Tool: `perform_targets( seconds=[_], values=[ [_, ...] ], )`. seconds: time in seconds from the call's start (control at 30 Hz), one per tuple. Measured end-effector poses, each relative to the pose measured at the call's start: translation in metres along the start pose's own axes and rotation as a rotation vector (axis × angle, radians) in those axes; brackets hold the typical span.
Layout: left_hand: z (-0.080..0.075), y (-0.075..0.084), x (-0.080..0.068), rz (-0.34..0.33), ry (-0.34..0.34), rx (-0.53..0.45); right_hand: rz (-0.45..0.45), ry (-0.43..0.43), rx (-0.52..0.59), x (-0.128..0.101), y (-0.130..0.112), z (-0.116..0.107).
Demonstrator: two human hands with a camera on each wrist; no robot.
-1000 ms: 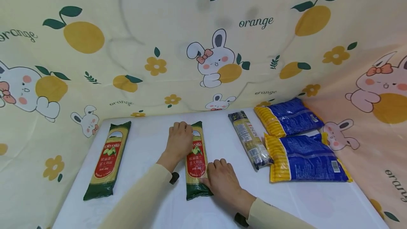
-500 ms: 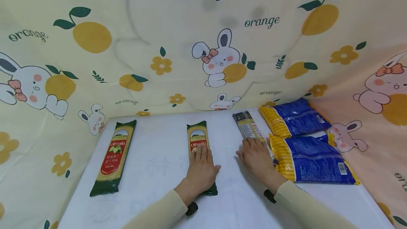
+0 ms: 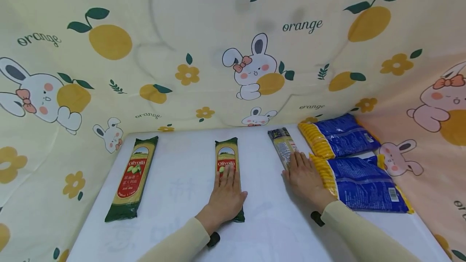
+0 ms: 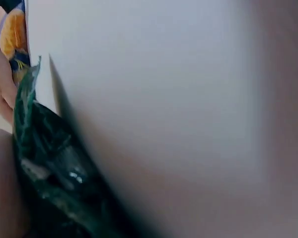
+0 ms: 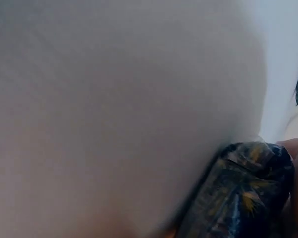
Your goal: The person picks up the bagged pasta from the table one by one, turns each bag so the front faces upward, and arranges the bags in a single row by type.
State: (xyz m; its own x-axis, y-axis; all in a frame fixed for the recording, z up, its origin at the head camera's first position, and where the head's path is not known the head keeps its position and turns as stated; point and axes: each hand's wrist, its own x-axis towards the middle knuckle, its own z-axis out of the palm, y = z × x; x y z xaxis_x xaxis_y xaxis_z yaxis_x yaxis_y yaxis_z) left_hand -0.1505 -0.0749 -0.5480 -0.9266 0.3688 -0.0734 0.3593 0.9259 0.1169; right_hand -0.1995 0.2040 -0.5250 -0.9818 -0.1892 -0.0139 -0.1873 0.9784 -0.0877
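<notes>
Left hand (image 3: 226, 195) flat and released on the middle green noodle pack (image 3: 226, 155), right hand (image 3: 305, 180) flat and released on the dark noodle pack (image 3: 283, 145), white desk (image 3: 182, 185)

Head cam looks forward and down over the white table (image 3: 174, 181), taking in the whole top up to the printed cloth (image 3: 204, 31) behind it. Both wrist cams sit super close to that table, mostly blurry white, each catching a pasta pack end: green (image 4: 54, 168), dark (image 5: 243, 193).
</notes>
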Motion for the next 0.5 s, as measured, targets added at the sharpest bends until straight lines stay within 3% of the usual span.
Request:
perform_targets(
  seconds=[0.23, 0.5],
  values=[
    [-0.005, -0.035, -0.005, -0.004, -0.024, -0.003, 0.015, -0.007, 0.025, -0.002, 0.000, 0.004],
    [-0.017, -0.082, -0.022, 0.013, -0.051, -0.013, 0.021, -0.010, 0.026, -0.003, -0.002, 0.005]
  ],
)
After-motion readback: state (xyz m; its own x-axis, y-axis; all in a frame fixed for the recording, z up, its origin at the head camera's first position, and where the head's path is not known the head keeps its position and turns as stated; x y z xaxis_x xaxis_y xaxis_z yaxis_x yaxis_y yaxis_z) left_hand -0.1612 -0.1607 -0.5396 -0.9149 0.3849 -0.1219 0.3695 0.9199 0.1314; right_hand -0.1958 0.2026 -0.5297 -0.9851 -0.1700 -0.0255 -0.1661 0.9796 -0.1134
